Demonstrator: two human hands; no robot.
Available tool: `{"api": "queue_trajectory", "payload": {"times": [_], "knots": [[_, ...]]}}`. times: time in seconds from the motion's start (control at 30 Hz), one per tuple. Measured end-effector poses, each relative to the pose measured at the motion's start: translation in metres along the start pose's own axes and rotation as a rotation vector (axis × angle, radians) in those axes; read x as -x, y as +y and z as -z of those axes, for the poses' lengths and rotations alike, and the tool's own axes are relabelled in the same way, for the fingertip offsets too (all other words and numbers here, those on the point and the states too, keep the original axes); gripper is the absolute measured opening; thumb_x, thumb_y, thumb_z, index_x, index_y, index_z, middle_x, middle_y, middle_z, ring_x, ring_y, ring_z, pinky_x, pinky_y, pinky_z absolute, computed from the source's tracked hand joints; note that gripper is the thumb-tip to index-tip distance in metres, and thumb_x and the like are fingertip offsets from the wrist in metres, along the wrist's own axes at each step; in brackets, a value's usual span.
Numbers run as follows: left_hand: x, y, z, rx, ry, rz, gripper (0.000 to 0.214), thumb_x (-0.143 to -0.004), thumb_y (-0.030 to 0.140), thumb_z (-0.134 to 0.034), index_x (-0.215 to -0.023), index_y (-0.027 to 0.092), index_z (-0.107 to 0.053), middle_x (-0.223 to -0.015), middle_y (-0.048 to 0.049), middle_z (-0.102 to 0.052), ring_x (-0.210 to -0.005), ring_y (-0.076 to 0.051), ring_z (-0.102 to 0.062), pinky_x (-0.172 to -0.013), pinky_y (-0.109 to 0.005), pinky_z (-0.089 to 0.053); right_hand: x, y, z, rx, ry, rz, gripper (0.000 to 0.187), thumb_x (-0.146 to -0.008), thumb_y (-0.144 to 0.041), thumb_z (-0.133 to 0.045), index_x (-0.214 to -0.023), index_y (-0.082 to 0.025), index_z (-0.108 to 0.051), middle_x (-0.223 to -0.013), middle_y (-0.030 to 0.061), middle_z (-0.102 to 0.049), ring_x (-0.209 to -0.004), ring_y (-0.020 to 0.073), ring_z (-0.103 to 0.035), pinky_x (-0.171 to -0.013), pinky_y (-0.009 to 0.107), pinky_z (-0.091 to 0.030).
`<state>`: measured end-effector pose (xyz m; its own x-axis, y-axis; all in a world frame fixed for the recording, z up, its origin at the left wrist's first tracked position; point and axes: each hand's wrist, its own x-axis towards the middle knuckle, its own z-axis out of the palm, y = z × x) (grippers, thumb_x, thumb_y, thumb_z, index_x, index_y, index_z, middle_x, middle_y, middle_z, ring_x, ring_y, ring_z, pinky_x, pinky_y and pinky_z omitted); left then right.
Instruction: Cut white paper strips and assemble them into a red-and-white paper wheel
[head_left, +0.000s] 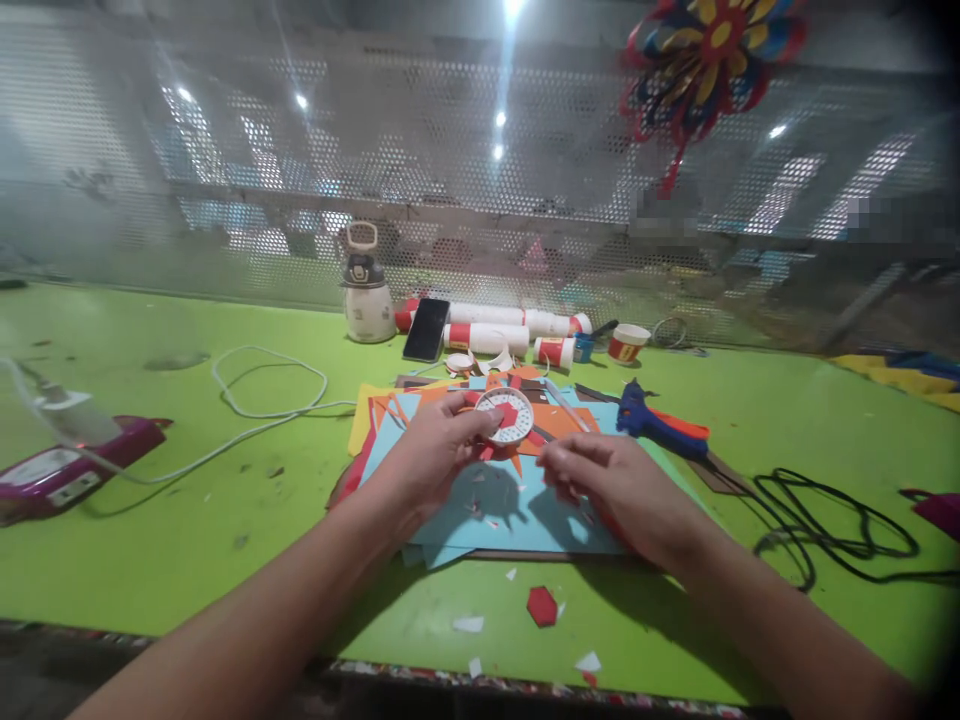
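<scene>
My left hand (450,440) grips a small round white paper-cup piece (517,402) by its left side, the thumb over its face. The piece has a red centre and a ring of small dark-blue marks. To its right, my right hand (592,465) is closed in a pinch. A thin dark item (541,436) shows at its fingertips, too small and blurred to name. Beneath both hands lies a stack of coloured paper sheets (450,520), light blue on top, with orange strips and small scraps on it.
A blue and orange glue gun (660,425) lies right of the paper, trailing a black cable (832,520). Behind stand a white bottle (370,300), a phone (427,330) and paper cups (628,342). A purple power strip (82,460) is left; a red hexagon (541,606) lies in front.
</scene>
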<state>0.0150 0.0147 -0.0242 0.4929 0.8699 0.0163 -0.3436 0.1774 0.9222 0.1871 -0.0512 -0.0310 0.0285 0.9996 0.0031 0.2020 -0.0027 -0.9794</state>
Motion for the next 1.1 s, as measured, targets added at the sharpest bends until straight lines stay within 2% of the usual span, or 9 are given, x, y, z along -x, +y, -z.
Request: {"api": "queue_trajectory", "payload": {"times": [0.07, 0.13, 0.3, 0.57, 0.8, 1.1], "knots": [[0.0, -0.001, 0.0, -0.005, -0.009, -0.006, 0.016, -0.072, 0.016, -0.064, -0.086, 0.008, -0.061, -0.082, -0.0084, -0.063, -0.066, -0.014, -0.059, -0.065, -0.028, -0.046, 0.004, -0.004, -0.007, 0.063, -0.106, -0.01, 0.025, -0.079, -0.038, -0.063, -0.071, -0.014, -0.062, -0.063, -0.0006, -0.057, -0.056, 0.0096, -0.048, -0.055, 0.024, -0.037], [0.001, -0.002, -0.002, -0.008, -0.015, 0.018, 0.017, -0.072, 0.018, -0.064, -0.086, 0.009, -0.061, -0.081, -0.0082, -0.063, -0.067, -0.014, -0.059, -0.065, -0.029, -0.046, 0.007, -0.007, -0.013, 0.084, -0.146, -0.017, 0.026, -0.079, -0.038, -0.063, -0.069, -0.014, -0.061, -0.062, -0.0011, -0.056, -0.056, 0.0095, -0.048, -0.055, 0.024, -0.038], [0.003, -0.006, -0.004, -0.014, -0.029, 0.049, 0.014, -0.071, 0.018, -0.065, -0.083, 0.011, -0.059, -0.079, -0.0079, -0.064, -0.066, -0.014, -0.058, -0.064, -0.028, -0.044, 0.006, -0.001, -0.019, 0.024, -0.117, -0.036, 0.031, -0.079, -0.037, -0.062, -0.06, -0.014, -0.057, -0.053, -0.0033, -0.05, -0.049, 0.0078, -0.043, -0.049, 0.022, -0.034], [0.005, -0.006, -0.008, 0.01, -0.069, 0.043, 0.019, -0.071, 0.02, -0.066, -0.087, 0.012, -0.058, -0.082, -0.0096, -0.066, -0.071, -0.017, -0.06, -0.068, -0.031, -0.044, 0.006, 0.001, -0.019, -0.07, -0.107, -0.029, 0.028, -0.077, -0.036, -0.065, -0.062, -0.014, -0.058, -0.053, -0.0037, -0.05, -0.047, 0.007, -0.042, -0.047, 0.021, -0.033], [0.006, -0.004, -0.007, -0.053, -0.057, -0.02, 0.019, -0.073, 0.025, -0.066, -0.086, 0.013, -0.058, -0.083, -0.0061, -0.063, -0.07, -0.013, -0.056, -0.064, -0.026, -0.042, 0.009, 0.001, -0.018, -0.109, -0.159, -0.043, 0.032, -0.076, -0.039, -0.066, -0.06, -0.013, -0.058, -0.054, -0.0023, -0.052, -0.047, 0.007, -0.044, -0.048, 0.022, -0.034], [0.006, -0.007, -0.007, -0.081, -0.075, 0.006, 0.02, -0.072, 0.024, -0.068, -0.087, 0.014, -0.057, -0.078, -0.0031, -0.062, -0.065, -0.01, -0.052, -0.06, -0.024, -0.038, 0.007, 0.002, -0.017, -0.151, -0.114, -0.026, 0.029, -0.075, -0.039, -0.068, -0.062, -0.014, -0.058, -0.054, -0.0033, -0.052, -0.046, 0.0065, -0.043, -0.046, 0.02, -0.034]]}}
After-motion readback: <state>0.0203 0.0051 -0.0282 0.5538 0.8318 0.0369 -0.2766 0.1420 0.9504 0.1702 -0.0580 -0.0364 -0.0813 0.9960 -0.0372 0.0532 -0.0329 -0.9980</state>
